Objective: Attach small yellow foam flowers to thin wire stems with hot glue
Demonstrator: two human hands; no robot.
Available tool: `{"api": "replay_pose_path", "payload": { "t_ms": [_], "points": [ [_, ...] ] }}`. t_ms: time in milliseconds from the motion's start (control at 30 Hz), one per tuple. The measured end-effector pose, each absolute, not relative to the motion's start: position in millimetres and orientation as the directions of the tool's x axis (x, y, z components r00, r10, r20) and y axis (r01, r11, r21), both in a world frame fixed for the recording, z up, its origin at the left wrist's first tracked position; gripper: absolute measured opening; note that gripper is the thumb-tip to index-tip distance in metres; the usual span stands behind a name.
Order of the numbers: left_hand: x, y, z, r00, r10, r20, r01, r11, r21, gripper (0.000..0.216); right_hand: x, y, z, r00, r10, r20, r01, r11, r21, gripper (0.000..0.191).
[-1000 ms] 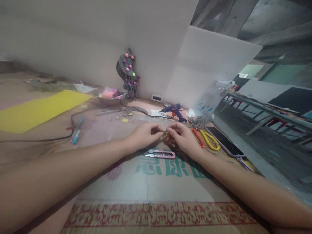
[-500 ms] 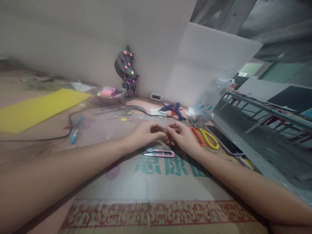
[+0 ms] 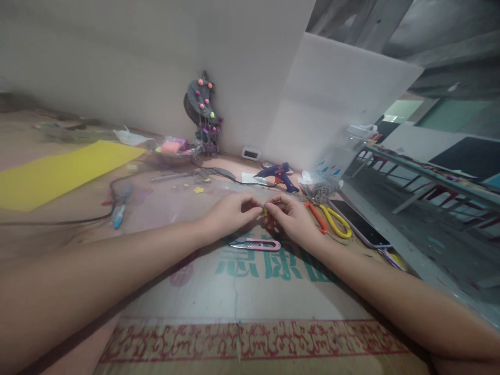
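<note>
My left hand [image 3: 234, 212] and my right hand [image 3: 287, 214] meet at the middle of the table. Between their fingertips is a small yellow piece [image 3: 264, 211], pinched from both sides; its shape is mostly hidden by the fingers. Just below the hands lies a pair of pink thread snips [image 3: 258, 244], blades pointing left. A yellow felt flower [image 3: 199, 190] rests flat beyond my left hand, with small yellow scraps near it. Close to my right wrist are scissors with orange and yellow handles [image 3: 335, 223].
A blue glue gun [image 3: 279, 174] stands behind the hands, its cable running left. A phone [image 3: 359, 224] lies at the right edge. Yellow felt [image 3: 70, 172] spreads at left, near a blue pen [image 3: 120, 211]. A grey moon ornament [image 3: 200, 104] leans on the back board.
The yellow piece shows a little more between the fingertips. Both hands stay in nearly the same place, and the view has shifted slightly.
</note>
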State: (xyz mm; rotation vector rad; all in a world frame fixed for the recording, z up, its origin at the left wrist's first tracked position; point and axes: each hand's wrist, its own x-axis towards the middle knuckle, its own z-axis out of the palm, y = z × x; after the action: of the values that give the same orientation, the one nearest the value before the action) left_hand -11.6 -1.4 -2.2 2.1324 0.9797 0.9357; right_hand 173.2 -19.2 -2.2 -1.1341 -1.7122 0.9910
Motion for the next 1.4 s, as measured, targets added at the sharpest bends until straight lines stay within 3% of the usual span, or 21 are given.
{"api": "replay_pose_path", "payload": {
  "t_ms": [233,800,1400],
  "points": [
    [-11.7,-3.5,0.4,0.435,0.832,0.345,0.372,-0.515,0.772,0.019,174.0,-20.7,-1.7,-0.237,0.929,0.283,0.287,0.345,-0.894,0.020],
    [-12.4,-2.7,-1.5,0.434,0.832,0.346,0.318,-0.501,0.805,0.021,174.8,-20.1,1.4,-0.400,0.908,0.127,0.183,0.215,-0.959,0.036],
    [-11.8,-2.1,-1.9,0.453,0.823,0.344,0.328,-0.513,0.793,0.022,173.9,-19.9,-0.2,-0.337,0.932,0.134,0.190,0.207,-0.960,0.034]
  ]
}}
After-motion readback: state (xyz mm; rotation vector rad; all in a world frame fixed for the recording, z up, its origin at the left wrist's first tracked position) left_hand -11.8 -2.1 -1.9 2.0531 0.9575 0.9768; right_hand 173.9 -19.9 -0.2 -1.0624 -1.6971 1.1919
